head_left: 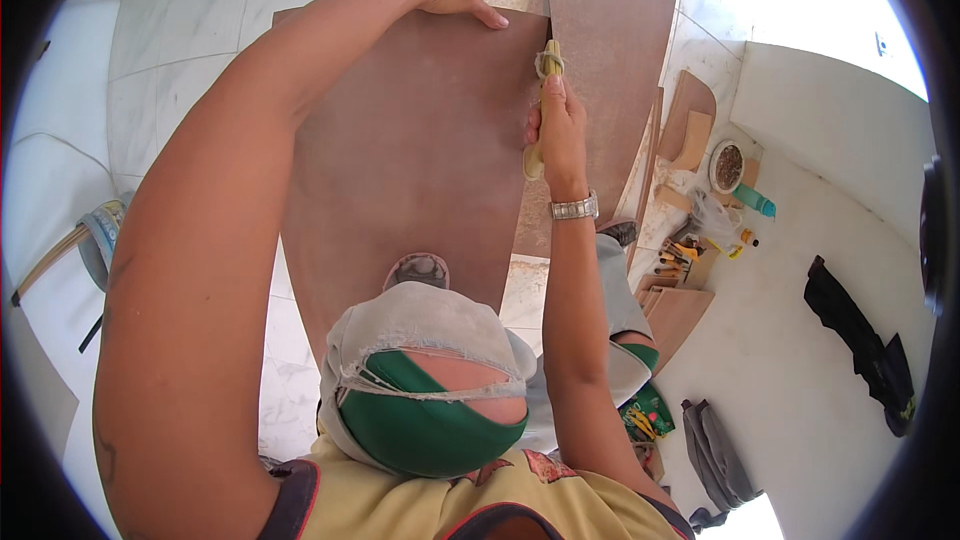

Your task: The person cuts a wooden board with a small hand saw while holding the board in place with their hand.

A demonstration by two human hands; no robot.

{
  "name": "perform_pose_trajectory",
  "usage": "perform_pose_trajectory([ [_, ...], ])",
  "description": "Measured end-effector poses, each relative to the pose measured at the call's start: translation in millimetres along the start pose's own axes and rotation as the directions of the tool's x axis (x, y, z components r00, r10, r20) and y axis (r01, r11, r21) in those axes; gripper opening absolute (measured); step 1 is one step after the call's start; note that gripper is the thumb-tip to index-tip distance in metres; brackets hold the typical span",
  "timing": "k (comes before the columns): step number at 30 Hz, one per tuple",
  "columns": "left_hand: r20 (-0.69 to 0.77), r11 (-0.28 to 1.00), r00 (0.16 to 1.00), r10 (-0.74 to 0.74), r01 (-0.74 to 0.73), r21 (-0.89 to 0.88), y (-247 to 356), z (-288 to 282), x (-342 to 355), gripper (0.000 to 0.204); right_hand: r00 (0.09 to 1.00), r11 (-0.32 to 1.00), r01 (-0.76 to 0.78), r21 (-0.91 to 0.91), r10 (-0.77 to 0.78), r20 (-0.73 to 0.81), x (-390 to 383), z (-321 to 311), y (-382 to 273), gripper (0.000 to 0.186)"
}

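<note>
A large brown sheet board (pixel 410 140) lies in front of me, with a second brown board (pixel 615 30) along its right side. My left hand (pixel 455 2) is at the far edge of the first board, its thumb on the surface and its other fingers mostly hidden past the edge. My right hand (pixel 560 130) is closed round a knife-like hand tool (pixel 550 58) with a pale yellow handle bound with cord. The tool's narrow dark end meets the line between the two boards. My shoe (pixel 418 268) rests on the near part of the first board.
Pale tiles (pixel 190 90) surround the boards. Against the right wall are board offcuts (pixel 690 105), a round bowl (pixel 727 166), a teal bottle (pixel 754 201) and several yellow-handled tools (pixel 680 255). Dark cloth (pixel 860 340) lies farther right. A wooden-handled tool (pixel 55 260) is at left.
</note>
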State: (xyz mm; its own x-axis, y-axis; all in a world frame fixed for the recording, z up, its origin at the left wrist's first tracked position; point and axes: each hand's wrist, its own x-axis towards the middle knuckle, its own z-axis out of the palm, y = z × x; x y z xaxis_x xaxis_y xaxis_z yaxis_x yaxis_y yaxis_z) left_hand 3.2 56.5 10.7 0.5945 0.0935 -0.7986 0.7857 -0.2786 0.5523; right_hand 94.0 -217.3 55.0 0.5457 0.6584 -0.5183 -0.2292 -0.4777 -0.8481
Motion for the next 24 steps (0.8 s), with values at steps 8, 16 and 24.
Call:
perform_pose_trajectory([
  [8, 0.018, 0.998, 0.999, 0.048, -0.047, -0.05, -21.9, -3.8, 2.5, 0.077, 0.988, 0.994, -0.11, -0.026, 0.107, -0.109, -234.4, -30.8, 20.3, 0.052],
  [16, 0.118, 0.988, 0.981, 0.156, -0.157, -0.004, -13.5, -1.1, 14.6, 0.078, 0.995, 0.997, -0.019, 0.076, 0.026, -0.092, -57.9, 1.5, 38.1, 0.043],
  [24, 0.093, 0.984, 0.982, 0.162, -0.168, 0.055, -15.3, -8.4, 4.3, 0.075, 0.989, 0.985, -0.138, -0.104, 0.132, -0.067, -224.6, -37.1, 33.3, 0.057],
])
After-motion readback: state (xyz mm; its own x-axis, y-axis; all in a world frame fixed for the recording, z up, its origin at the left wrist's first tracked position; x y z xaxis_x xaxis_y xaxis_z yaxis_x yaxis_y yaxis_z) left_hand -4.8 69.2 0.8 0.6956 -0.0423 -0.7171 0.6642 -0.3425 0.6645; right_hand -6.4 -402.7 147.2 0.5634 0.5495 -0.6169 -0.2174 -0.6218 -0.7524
